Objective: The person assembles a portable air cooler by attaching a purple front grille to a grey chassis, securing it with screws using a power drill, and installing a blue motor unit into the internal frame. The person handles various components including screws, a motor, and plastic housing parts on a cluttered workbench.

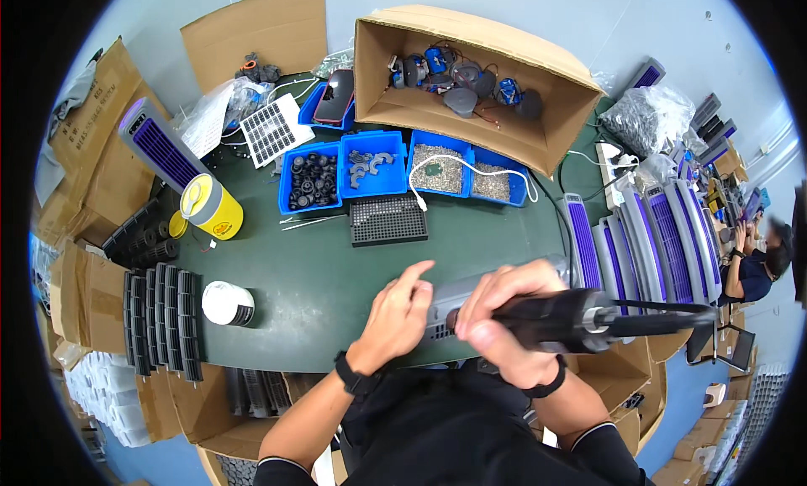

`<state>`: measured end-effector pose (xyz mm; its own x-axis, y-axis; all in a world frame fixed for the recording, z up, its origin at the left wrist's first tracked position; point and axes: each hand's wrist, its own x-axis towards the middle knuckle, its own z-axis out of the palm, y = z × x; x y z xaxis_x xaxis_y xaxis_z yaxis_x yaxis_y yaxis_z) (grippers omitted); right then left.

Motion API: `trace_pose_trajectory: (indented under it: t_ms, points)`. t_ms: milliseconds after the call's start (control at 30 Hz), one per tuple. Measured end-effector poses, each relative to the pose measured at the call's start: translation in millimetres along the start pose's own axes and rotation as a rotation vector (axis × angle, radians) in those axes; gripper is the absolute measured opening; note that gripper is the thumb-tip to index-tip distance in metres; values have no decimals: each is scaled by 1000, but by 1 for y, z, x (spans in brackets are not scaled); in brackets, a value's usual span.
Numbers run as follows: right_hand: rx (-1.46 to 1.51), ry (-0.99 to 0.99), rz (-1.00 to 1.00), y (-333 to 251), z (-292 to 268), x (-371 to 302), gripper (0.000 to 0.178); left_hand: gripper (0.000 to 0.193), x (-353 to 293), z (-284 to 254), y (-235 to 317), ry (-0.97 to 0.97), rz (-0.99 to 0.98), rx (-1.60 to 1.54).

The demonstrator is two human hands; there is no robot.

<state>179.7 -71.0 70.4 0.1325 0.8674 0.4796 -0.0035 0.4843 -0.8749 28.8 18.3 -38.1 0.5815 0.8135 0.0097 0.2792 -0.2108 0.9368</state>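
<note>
My right hand (504, 318) grips a black electric screwdriver (580, 319) that lies roughly level, its cable running off to the right. The tool's tip end points toward a grey tower-shaped housing (450, 305) at the table's near edge. My left hand (402, 309) rests on the left part of that housing, holding it down with the index finger raised. Both wrists wear black bands.
Blue bins (370, 171) with black parts and screws sit mid-table, beside a black perforated tray (388, 219). Behind them is an open cardboard box (471, 82) of motors. Finished grey-and-purple units (647, 234) lie at right, black grilles (164, 318) and a yellow canister (212, 207) at left. Another person (756, 267) works far right.
</note>
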Motion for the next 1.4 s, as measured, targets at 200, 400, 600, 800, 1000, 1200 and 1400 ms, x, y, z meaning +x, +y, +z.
trace_pose_trajectory:
  t_ms: [200, 400, 600, 800, 1000, 1200, 1400]
  points:
    - [-8, 102, -21, 44, 11, 30, 29, 40, -26, 5, -16, 262, -79, -35]
    - [-28, 96, 135, 69, 23, 34, 29, 42, -25, 10, -18, 337, -57, -99]
    - [-182, -40, -7, 69, 32, 24, 28, 42, -27, 16, -32, 399, 69, -37]
    - [-20, 171, 345, 67, 47, 46, 27, 39, -25, 13, -21, 386, -50, -170]
    - [-230, -133, -23, 73, 37, 31, 35, 41, -26, 15, -34, 388, 97, -43]
    - [-120, -111, 102, 76, 38, 29, 34, 39, -27, 14, -35, 391, 105, -47]
    - [-179, -136, 111, 73, 39, 33, 34, 39, -26, 11, -31, 363, 37, -58]
